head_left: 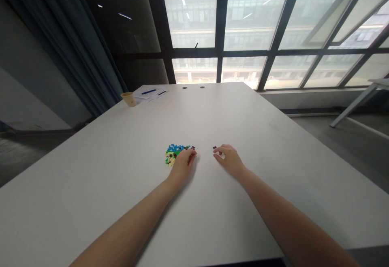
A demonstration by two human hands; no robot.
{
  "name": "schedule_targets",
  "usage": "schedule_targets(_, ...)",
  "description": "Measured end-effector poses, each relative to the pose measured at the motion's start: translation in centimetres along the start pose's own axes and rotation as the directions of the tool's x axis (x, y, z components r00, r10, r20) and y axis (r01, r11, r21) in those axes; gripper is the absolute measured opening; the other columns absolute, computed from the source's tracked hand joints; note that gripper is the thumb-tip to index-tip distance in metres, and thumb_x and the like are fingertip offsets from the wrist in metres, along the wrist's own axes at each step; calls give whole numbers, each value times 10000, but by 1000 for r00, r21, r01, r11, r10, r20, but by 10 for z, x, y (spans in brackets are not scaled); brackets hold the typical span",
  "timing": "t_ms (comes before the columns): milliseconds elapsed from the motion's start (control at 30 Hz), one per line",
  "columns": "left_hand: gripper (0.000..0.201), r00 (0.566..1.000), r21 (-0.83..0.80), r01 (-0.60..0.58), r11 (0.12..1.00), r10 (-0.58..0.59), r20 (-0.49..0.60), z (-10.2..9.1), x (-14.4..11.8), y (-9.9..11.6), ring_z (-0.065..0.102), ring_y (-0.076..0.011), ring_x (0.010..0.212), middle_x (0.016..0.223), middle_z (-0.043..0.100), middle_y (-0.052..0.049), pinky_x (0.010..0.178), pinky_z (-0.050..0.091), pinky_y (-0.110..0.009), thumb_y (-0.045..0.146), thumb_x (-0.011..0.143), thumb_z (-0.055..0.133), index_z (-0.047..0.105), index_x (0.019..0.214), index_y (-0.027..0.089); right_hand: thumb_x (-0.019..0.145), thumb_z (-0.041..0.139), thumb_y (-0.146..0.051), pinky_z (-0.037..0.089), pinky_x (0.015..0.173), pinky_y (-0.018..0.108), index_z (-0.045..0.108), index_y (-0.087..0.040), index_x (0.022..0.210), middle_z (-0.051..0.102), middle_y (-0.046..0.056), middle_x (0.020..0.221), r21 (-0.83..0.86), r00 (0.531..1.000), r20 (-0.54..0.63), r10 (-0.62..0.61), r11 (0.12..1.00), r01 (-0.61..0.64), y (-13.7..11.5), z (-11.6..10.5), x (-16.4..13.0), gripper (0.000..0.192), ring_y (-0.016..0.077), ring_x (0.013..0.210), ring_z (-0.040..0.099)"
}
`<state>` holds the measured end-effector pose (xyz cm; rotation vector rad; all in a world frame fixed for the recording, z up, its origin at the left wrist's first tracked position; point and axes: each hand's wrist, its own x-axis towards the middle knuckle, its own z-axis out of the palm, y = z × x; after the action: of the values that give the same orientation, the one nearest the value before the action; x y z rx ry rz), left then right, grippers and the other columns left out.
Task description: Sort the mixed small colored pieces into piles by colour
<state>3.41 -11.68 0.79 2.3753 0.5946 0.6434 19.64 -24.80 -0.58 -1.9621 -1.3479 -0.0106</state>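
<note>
Pile position: bricks, a small heap on the table, lie just left of and beyond the left hand, touching its fingertips.
Nearer hand: left; the right hand rests well apart from the heap, to its right.
Heap axis: roughly round, slightly longer across the table than deep; no clear long axis.
Stray piece: dark brick, alone, just beyond the right hand's fingertips, at their left edge; whether it touches them is too small to tell.
Left fingers: curled loosely at the heap's near-right edge; whether they pinch a piece cannot be told.
Right fingers: bent, tips drawn together on the table; something pale shows under them, unclear what; grip cannot be told.
Brick look: tiny, many-coloured, mostly blue and green, with cream at the near side and a few dark bits at the right.
Table: white, plain, matte, running back to the windows.
Far corner: cup, tan, upright; papers with a blue pen just right of it, both well apart from the hands.
</note>
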Motion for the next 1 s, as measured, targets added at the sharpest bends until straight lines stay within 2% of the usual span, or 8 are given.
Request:
schedule_targets(100, 173, 993, -347, 114, 931, -101, 54, 3, -3, 4, 581, -177, 792, 831, 636, -46, 729, 423, -294, 316, 797, 492, 575, 839, 170, 770, 580, -229, 397, 739, 289, 665, -213, 829, 593, 14, 703, 79, 991, -7, -131, 988, 131, -9, 0, -1, 104, 145, 728, 521)
schedule_targets(233, 233, 969, -632, 244, 736, -166, 182, 8, -5, 9, 561, -145, 750, 778, 620, -32, 686, 412, -251, 388, 718, 601, 562, 767, 163, 792, 570, -225, 412, 749, 292, 656, -216, 865, 604, 17, 729, 152, 969, -30, -244, 957, 246, -25, 0, -5, 113, 144, 747, 527)
schedule_targets(433, 341, 853, -744, 521, 418, -279, 440, 10, -10, 19, 500, -86, 671, 694, 545, 8, 577, 359, -177, 435, 602, 712, 585, 745, 152, 821, 549, -249, 411, 785, 308, 649, -226, 911, 618, 23, 779, 187, 934, -109, -340, 916, 356, -36, 0, -10, 137, 140, 765, 540)
schedule_targets(533, 352, 825, -746, 564, 355, -289, 486, 9, -12, 22, 497, -88, 697, 724, 539, 0, 570, 362, -172, 426, 577, 736, 594, 733, 145, 819, 552, -248, 415, 755, 300, 659, -228, 889, 613, 21, 756, 199, 932, -127, -340, 912, 360, -35, 1, -10, 129, 140, 756, 538)
schedule_targets(667, 367, 830, -734, 556, 390, -301, 469, 8, -12, 23, 484, -89, 684, 718, 538, -4, 570, 366, -174, 450, 576, 728, 606, 731, 141, 806, 569, -237, 414, 764, 296, 656, -213, 813, 610, 19, 743, 219, 939, -116, -325, 913, 343, -37, 1, -10, 90, 135, 747, 550)
schedule_targets(800, 368, 857, -692, 516, 505, -287, 429, 10, -11, 21, 473, -85, 643, 700, 545, -6, 568, 365, -181, 481, 616, 681, 601, 735, 142, 801, 571, -224, 416, 763, 289, 639, -196, 747, 601, 14, 711, 259, 949, -105, -296, 914, 313, -41, 0, -9, 91, 127, 722, 553)
schedule_targets(900, 337, 897, -607, 433, 667, -249, 366, 5, -8, 15, 491, -103, 633, 687, 559, -9, 573, 373, -206, 483, 699, 589, 593, 768, 153, 809, 560, -244, 416, 769, 287, 646, -204, 752, 611, 19, 729, 270, 962, -99, -255, 924, 272, -35, -3, -7, 110, 134, 745, 555)
schedule_targets(1000, 280, 961, -402, 266, 876, -206, 186, -9, -2, 5, 511, -136, 646, 704, 578, -20, 599, 388, -249, 428, 762, 510, 594, 789, 163, 803, 559, -260, 415, 750, 290, 665, -210, 773, 601, 28, 735, 198, 983, -138, -122, 969, 148, -15, -7, -1, 121, 150, 761, 544)
